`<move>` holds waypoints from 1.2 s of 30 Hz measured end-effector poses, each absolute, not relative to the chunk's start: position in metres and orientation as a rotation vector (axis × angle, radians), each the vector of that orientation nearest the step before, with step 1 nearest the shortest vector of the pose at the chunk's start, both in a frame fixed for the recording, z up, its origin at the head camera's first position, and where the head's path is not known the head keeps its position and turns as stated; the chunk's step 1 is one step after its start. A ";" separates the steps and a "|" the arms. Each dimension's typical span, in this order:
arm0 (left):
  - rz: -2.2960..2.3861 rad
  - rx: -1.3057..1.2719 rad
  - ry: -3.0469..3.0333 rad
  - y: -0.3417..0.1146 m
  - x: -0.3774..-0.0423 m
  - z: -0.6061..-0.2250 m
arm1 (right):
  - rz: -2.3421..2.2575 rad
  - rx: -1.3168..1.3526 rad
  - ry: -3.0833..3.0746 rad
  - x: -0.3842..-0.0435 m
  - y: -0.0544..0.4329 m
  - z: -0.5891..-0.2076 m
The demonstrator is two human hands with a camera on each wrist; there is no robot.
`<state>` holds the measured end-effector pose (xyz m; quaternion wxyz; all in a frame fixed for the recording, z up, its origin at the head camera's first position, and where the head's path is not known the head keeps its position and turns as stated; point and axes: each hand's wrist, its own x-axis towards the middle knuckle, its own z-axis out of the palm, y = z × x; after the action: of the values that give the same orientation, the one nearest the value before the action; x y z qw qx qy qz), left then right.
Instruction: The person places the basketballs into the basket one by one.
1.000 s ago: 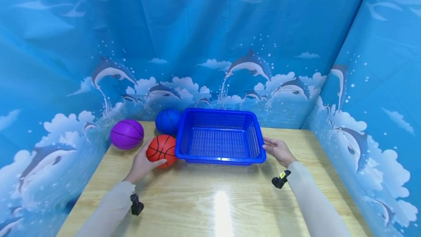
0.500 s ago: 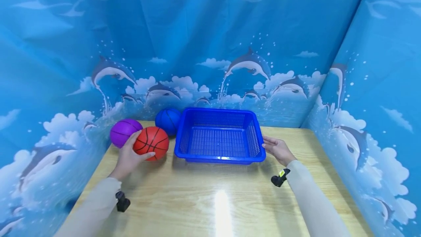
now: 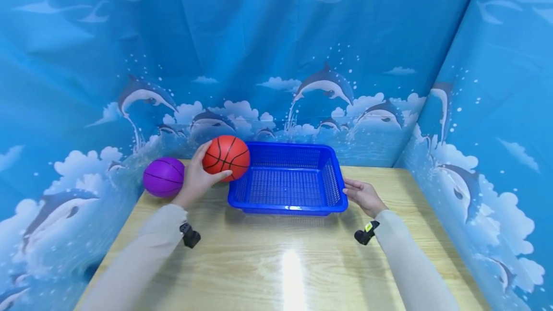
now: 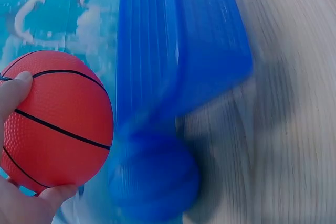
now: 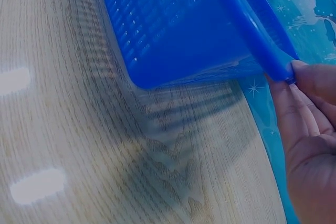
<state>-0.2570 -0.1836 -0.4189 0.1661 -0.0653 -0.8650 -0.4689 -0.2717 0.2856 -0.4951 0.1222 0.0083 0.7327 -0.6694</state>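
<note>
My left hand [image 3: 196, 180] holds a red toy basketball [image 3: 226, 157] with its fingers and thumb curled round it. In the left wrist view the ball is up off the table, near the left end of a blue plastic basket [image 3: 287, 209]. The right hand [image 3: 365, 197] pinches the basket's rim at its right end, thumb over and fingers under, as the right wrist view shows. A blue ball [image 4: 155, 179] lies close to the basket's corner, blurred in the left wrist view and hidden behind the red one in the head view.
A purple ball [image 3: 164, 177] sits at the table's back left corner, left of my left hand. The wooden table [image 3: 242, 263] ends at curtains [image 3: 276, 52] printed with dolphins at the back and both sides.
The red basketball was lifted off the table by my left hand, first leftward, then up and right in front of the blue ball. My right hand stays on the basket's rim.
</note>
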 end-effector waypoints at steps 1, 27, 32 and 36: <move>-1.342 -0.184 -2.463 -0.175 -0.260 -0.421 | -1.953 0.026 2.139 -0.272 0.286 -0.496; -1.645 0.140 -2.579 -0.040 -0.298 -0.497 | -1.920 0.046 2.154 -0.272 0.286 -0.494; -1.612 0.062 -2.630 -0.037 -0.297 -0.498 | -1.917 0.023 2.164 -0.271 0.286 -0.495; -1.610 0.014 -2.646 -0.036 -0.297 -0.498 | -1.922 0.043 2.158 -0.272 0.285 -0.495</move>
<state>-0.2969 -0.0364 -0.4977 0.0219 0.0044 -0.8540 -0.5198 -0.2722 0.2854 -0.4953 0.1252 0.0147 0.7408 -0.6598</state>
